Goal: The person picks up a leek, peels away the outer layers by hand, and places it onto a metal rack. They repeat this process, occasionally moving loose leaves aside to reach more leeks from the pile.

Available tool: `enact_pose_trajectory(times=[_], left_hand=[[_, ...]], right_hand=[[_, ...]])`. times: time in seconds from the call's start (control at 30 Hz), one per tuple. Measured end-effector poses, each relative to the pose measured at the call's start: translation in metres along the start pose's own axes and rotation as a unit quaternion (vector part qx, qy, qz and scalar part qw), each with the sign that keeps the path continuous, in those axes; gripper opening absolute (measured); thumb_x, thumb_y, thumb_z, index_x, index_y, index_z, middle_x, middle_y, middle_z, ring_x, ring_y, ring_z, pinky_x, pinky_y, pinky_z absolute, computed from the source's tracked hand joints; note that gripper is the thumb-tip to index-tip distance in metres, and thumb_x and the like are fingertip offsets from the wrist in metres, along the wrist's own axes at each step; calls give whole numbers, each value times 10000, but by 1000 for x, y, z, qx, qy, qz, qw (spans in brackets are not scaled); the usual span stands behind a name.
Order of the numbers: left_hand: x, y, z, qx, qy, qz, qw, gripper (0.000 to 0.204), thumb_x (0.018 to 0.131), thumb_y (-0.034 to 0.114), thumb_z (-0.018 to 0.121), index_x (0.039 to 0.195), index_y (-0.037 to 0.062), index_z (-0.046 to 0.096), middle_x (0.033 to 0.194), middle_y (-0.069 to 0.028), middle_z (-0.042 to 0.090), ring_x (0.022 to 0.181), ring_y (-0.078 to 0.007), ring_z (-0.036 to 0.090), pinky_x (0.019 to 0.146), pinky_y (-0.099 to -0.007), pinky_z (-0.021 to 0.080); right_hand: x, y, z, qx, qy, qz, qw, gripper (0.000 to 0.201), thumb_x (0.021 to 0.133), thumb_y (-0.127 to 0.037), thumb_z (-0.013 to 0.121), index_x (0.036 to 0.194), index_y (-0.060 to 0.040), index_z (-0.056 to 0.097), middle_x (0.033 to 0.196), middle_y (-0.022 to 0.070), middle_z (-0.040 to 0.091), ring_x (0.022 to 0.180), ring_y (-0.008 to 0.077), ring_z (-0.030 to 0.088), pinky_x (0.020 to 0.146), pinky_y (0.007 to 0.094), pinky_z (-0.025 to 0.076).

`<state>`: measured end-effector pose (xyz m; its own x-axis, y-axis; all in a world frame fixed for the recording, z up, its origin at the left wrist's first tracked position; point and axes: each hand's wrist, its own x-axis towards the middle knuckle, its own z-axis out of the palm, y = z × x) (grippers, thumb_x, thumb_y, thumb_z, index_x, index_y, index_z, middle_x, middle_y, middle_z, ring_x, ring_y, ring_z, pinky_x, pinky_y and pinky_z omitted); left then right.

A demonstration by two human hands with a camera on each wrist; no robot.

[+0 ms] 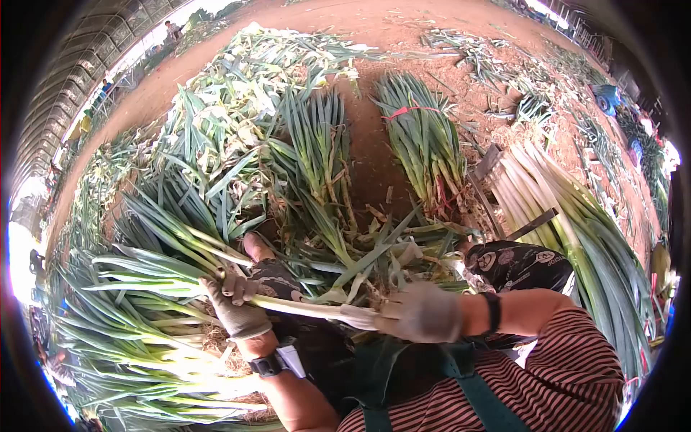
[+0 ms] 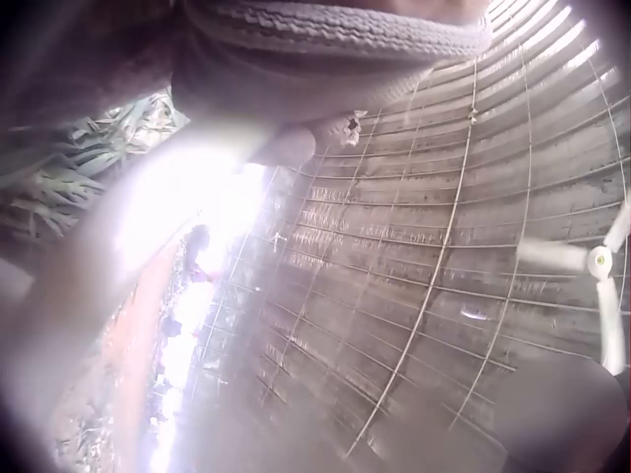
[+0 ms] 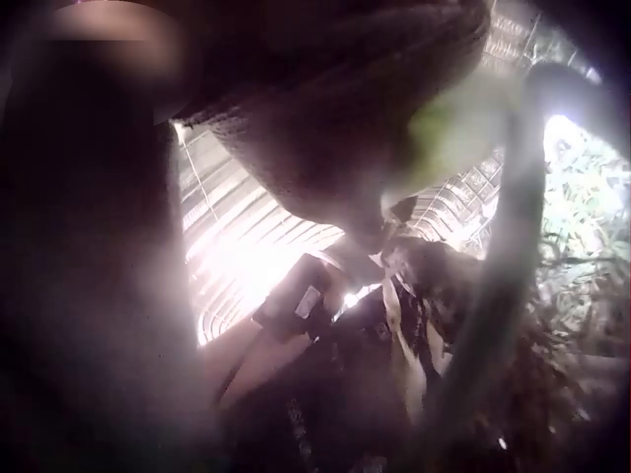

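A long green onion [image 1: 306, 308] stretches across the person's lap, its leaves spread to the left. My gloved left hand [image 1: 236, 309] grips it where the white stalk turns green. Around its right end, near the root, are the curled fingers of my gloved right hand [image 1: 423, 312]. In the left wrist view the glove [image 2: 325, 64] fills the top. A dark, blurred glove [image 3: 345, 108] covers the upper part of the right wrist view, beside a pale green piece of stalk [image 3: 458, 133].
Untrimmed green onions [image 1: 144, 345] with roots lie at left. Two leafy bundles stand ahead, one tied with red tape [image 1: 403, 111]. Cleaned white-stemmed onions [image 1: 554, 194] are stacked at right beside a metal blade [image 1: 531, 225]. A heap of leaf scraps [image 1: 230, 108] lies behind.
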<state>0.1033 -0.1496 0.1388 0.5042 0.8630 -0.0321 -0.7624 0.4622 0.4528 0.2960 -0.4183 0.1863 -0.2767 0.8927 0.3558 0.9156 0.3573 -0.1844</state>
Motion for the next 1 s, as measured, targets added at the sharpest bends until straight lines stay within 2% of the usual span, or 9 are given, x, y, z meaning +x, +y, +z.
enact_pose_trajectory(times=[0.3,0.4,0.47,0.5,0.53,0.67,0.77,0.93,1.0], left_hand=[[19,48,-57,-51,68,58,995,388,974,450,523,855,81,528,576,61,398,430,-46,343,422,-221,307],[19,41,-54,-59,-65,21,996,402,993,421,497,1010,29,582,574,62,377,427,-39,333,421,-215,300],[23,28,-46,-65,-165,-17,984,409,1012,396,460,1058,14,597,566,62,366,415,-33,322,411,-209,293],[15,18,-29,-92,-85,-9,992,429,1007,421,459,993,16,598,541,63,359,388,-34,301,390,-210,290],[13,8,-22,-84,-133,-29,987,438,1000,439,465,972,20,589,529,67,358,376,-34,300,381,-208,287],[10,-10,-16,-137,-175,-58,973,463,986,461,481,973,5,561,542,60,352,352,-29,296,360,-191,295],[2,-14,-2,-219,-135,-60,965,435,971,436,513,953,2,539,541,53,358,350,-35,314,352,-192,306],[4,-1,-12,-246,-219,-58,942,393,954,399,547,956,8,518,531,42,399,356,-50,361,356,-192,332],[6,4,-14,-247,-214,-52,944,377,959,396,538,936,20,511,544,42,413,364,-41,370,354,-190,328]], right_hand=[[-137,-23,-102,23,-182,234,955,234,752,-217,691,951,-103,647,739,33,588,696,193,626,562,311,497],[-111,-10,-103,-72,-245,267,929,368,783,-240,695,1106,-82,618,902,89,630,854,244,644,711,360,522],[-65,10,-98,19,-164,158,974,457,818,-276,689,1198,-53,568,1048,129,627,951,286,623,816,404,502],[-40,18,-83,84,-73,114,987,454,839,-290,676,1207,-49,565,1075,131,632,958,297,629,822,410,504],[-14,26,-63,147,18,70,987,452,859,-304,663,1215,-45,563,1102,132,637,965,308,634,829,415,506],[97,31,31,380,63,90,918,316,929,-305,619,1088,-31,623,988,163,678,895,343,664,806,393,515],[130,23,77,407,-196,127,883,500,958,-490,519,965,-6,643,827,199,657,770,344,644,690,422,472],[83,15,51,461,-258,190,827,574,996,-489,422,857,34,613,693,206,597,625,327,567,603,416,448],[40,22,67,430,-249,167,851,556,989,-476,444,833,29,617,688,216,588,601,339,564,584,422,441]])
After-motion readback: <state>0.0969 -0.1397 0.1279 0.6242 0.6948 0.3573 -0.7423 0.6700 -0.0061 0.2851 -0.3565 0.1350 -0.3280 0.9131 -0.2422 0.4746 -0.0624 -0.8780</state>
